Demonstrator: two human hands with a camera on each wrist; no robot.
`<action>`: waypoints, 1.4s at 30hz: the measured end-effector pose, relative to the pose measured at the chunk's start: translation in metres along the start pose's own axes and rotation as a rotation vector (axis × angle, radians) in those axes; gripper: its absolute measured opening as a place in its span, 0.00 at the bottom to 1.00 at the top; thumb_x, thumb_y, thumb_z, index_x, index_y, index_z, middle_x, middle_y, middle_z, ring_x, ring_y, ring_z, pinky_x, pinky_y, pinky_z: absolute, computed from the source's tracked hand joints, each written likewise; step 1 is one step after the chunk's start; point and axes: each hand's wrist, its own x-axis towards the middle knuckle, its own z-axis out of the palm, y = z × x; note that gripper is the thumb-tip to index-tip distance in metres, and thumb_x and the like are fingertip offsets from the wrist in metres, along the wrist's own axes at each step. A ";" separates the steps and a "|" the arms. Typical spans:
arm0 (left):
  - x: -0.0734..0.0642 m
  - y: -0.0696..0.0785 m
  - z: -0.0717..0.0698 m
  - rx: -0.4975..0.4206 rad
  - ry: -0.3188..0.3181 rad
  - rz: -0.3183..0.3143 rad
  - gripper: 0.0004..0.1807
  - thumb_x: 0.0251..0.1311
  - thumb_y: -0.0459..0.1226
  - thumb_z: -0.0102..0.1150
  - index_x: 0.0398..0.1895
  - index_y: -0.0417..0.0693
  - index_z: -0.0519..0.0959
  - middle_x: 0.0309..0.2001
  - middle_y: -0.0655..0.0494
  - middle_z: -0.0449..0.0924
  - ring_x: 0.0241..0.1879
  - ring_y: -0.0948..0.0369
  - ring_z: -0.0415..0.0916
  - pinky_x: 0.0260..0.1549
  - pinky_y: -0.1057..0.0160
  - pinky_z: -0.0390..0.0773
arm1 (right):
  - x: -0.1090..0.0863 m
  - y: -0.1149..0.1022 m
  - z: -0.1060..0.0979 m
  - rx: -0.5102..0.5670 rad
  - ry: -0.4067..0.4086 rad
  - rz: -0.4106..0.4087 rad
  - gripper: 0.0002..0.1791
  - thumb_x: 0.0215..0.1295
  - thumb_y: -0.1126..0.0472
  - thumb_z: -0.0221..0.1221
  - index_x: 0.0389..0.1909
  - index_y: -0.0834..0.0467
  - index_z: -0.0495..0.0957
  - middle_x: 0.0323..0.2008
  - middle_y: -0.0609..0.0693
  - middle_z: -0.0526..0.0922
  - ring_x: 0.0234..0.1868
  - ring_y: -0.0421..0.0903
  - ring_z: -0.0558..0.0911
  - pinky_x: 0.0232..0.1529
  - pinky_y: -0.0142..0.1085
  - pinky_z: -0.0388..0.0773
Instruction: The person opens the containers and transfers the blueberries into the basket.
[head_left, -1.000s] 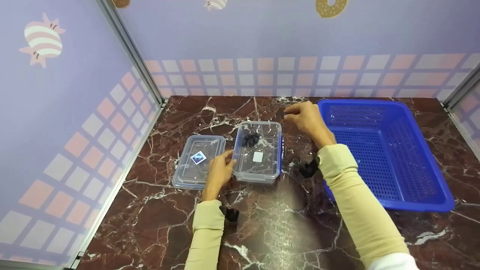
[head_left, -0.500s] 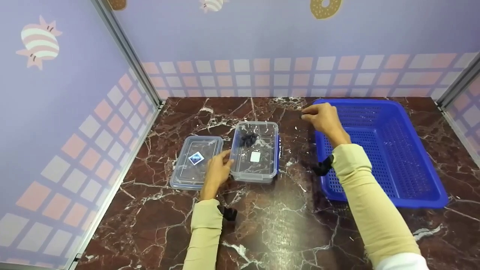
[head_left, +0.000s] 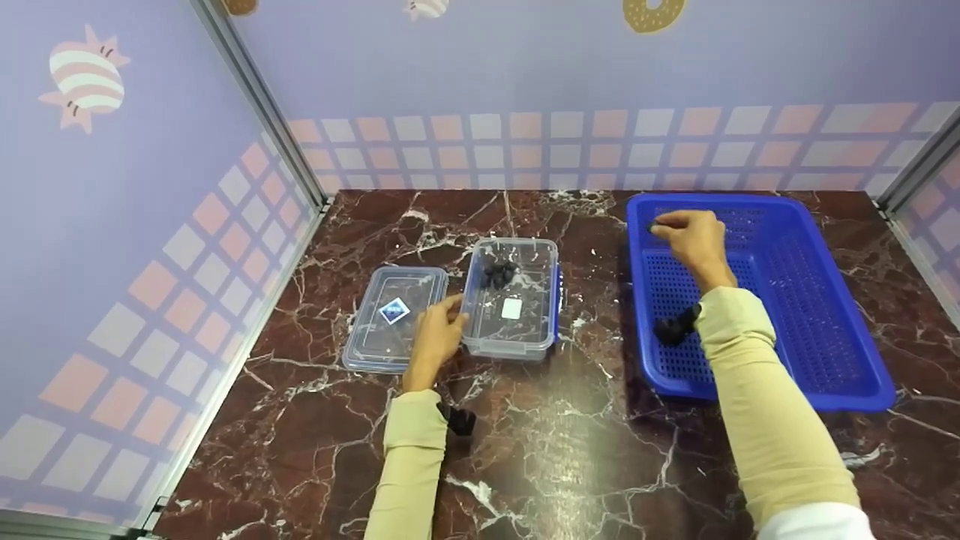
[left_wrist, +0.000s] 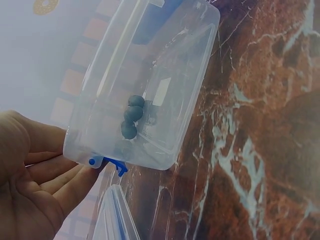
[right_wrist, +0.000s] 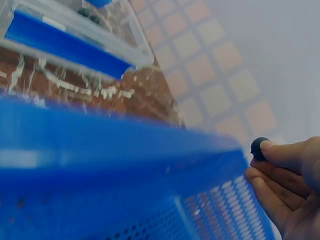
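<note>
A clear plastic food container (head_left: pixel 517 334) stands uncovered on the table, several dark blueberries (head_left: pixel 498 274) gathered toward its far left. My left hand (head_left: pixel 439 334) is at its left side, fingers fairly straight and touching the wall by the blue latch (left_wrist: pixel 116 165). Over the far left part of the blue basket (head_left: pixel 832 300) is my right hand (head_left: pixel 696 238). Between thumb and fingertips it pinches one blueberry (right_wrist: pixel 259 148), held above the rim in the right wrist view.
A clear lid (head_left: pixel 382 337) with a blue diamond sticker lies left of the container, partly behind my left hand. Patterned panels (head_left: pixel 480 90) rise behind and to the left of the dark marble table (head_left: pixel 540 450).
My right hand has moved right, from beside the container to over the basket, with the blueberry in its fingertips. My left hand has stayed at the container's side.
</note>
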 end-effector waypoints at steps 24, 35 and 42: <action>0.000 0.003 0.001 0.000 0.000 0.008 0.20 0.62 0.31 0.56 0.58 0.39 0.76 0.51 0.43 0.82 0.47 0.52 0.82 0.53 0.55 0.77 | -0.009 0.070 0.009 -0.130 -0.228 0.129 0.20 0.61 0.60 0.61 0.49 0.71 0.79 0.48 0.67 0.81 0.60 0.69 0.69 0.66 0.56 0.59; 0.000 0.003 0.001 -0.014 -0.009 -0.011 0.20 0.62 0.31 0.56 0.59 0.40 0.75 0.53 0.44 0.81 0.49 0.52 0.82 0.54 0.55 0.76 | -0.008 0.072 0.011 -0.120 -0.210 0.138 0.18 0.61 0.63 0.61 0.47 0.72 0.80 0.42 0.64 0.84 0.45 0.58 0.83 0.65 0.53 0.64; 0.001 0.003 0.001 -0.004 -0.004 -0.028 0.21 0.62 0.32 0.56 0.59 0.41 0.75 0.52 0.44 0.81 0.49 0.52 0.82 0.54 0.55 0.76 | -0.005 0.071 0.010 -0.144 -0.247 0.171 0.20 0.64 0.60 0.59 0.51 0.70 0.78 0.56 0.70 0.74 0.66 0.73 0.57 0.70 0.58 0.48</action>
